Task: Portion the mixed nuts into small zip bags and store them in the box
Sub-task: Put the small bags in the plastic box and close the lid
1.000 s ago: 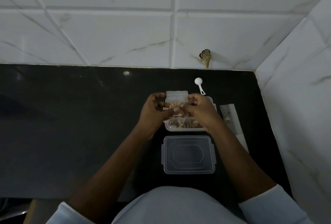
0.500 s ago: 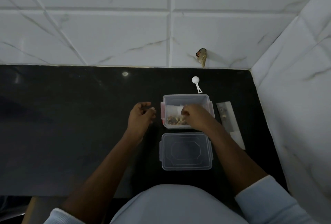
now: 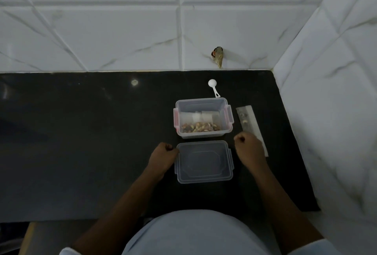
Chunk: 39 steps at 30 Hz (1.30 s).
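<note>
A second earlier both hands had been pinching a filled bag over the box; half a second earlier the right hand alone was setting it down inside. Now both had drawn back to the near side. The clear plastic box [image 3: 224,132] stood open on the black worktop [image 3: 91,142], and the zip bags of mixed nuts [image 3: 201,126] lay inside it, nuts toward the near wall and pale bag tops toward the far one.

The left hand [image 3: 163,157] sat at the left edge of the loose lid [image 3: 204,162], fingers curled, knuckles just beside or touching the lid's rim (which of the two could not be told). The right hand [image 3: 247,148] hovered just right of the lid's far corner, its grip also curled in and holding nothing.

The white scoop [image 3: 213,87] lay behind the box, and a long clear packet [image 3: 247,121] lay to the box's right, partly under the right hand.

With another bag stored and both hands flanking the lid, the portioning looked close to finished; closing the box seemed the likely next step.
</note>
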Each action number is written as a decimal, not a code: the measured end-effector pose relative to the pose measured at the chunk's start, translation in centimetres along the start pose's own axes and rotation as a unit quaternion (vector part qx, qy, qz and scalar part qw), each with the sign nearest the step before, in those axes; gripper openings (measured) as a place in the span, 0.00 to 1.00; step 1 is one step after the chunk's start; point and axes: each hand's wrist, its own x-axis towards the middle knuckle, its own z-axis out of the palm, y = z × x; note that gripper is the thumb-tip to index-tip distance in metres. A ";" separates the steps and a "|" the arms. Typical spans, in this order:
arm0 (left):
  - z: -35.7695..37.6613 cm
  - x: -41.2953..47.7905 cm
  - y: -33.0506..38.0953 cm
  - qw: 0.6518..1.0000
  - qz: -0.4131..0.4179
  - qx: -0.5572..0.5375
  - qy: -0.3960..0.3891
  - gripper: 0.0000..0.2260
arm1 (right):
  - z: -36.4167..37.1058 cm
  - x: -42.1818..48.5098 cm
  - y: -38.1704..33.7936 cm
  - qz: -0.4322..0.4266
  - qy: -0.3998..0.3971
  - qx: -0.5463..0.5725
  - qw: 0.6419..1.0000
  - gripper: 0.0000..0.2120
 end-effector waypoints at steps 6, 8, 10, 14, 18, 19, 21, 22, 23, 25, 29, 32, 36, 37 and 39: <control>1.6 -1.7 -0.5 0.997 -0.027 -0.057 -0.042 0.08 | 1.8 -1.4 1.6 0.103 -0.145 0.043 0.983 0.05; 1.3 -2.6 -0.2 0.993 -0.045 -0.087 -0.066 0.09 | 1.2 -1.5 1.4 0.109 -0.142 0.047 0.983 0.06; 0.9 -3.4 0.0 0.990 -0.040 -0.110 -0.073 0.09 | 0.0 -1.6 0.9 0.105 -0.141 0.058 0.983 0.07; -0.2 -4.6 1.7 0.982 0.004 -0.174 -0.075 0.09 | -2.6 -1.6 -0.9 0.080 -0.094 0.087 0.989 0.07; -1.5 -3.7 4.3 0.984 0.042 -0.166 -0.042 0.09 | -4.1 -0.8 -3.8 0.029 -0.034 0.096 0.994 0.08; -1.7 -3.3 5.0 0.985 0.052 -0.163 -0.029 0.09 | -4.3 -0.4 -4.5 0.019 -0.022 0.102 0.994 0.09; -2.3 -2.5 6.4 0.983 0.078 -0.168 0.000 0.10 | -4.5 0.7 -5.7 0.000 -0.008 0.112 0.994 0.10; -2.5 -2.1 7.1 0.982 0.095 -0.165 0.017 0.10 | -4.5 1.3 -6.2 -0.010 -0.005 0.114 0.993 0.10; -2.7 -1.5 7.6 0.981 0.113 -0.156 0.034 0.11 | -4.4 2.0 -6.5 -0.019 -0.003 0.116 0.993 0.10; -3.1 -0.2 8.6 0.980 0.143 -0.127 0.064 0.14 | -4.0 3.6 -7.0 -0.027 -0.001 0.123 0.992 0.10; -2.8 2.3 9.8 0.980 0.164 -0.063 0.092 0.19 | -3.0 6.5 -7.1 -0.010 -0.019 0.115 0.993 0.11; -2.4 3.2 10.1 0.983 0.157 -0.020 0.089 0.20 | -2.2 7.7 -6.7 0.003 -0.036 0.111 0.993 0.11; -2.4 4.2 9.6 0.985 0.148 -0.010 0.084 0.20 | -1.7 8.5 -6.0 0.008 -0.042 0.130 0.991 0.12; -2.4 4.4 9.5 0.985 0.147 -0.008 0.084 0.20 | -1.7 8.6 -5.9 0.010 -0.044 0.137 0.989 0.12; -2.4 4.7 9.5 0.986 0.146 -0.004 0.082 0.20 | -1.6 8.7 -5.5 0.018 -0.048 0.163 0.985 0.13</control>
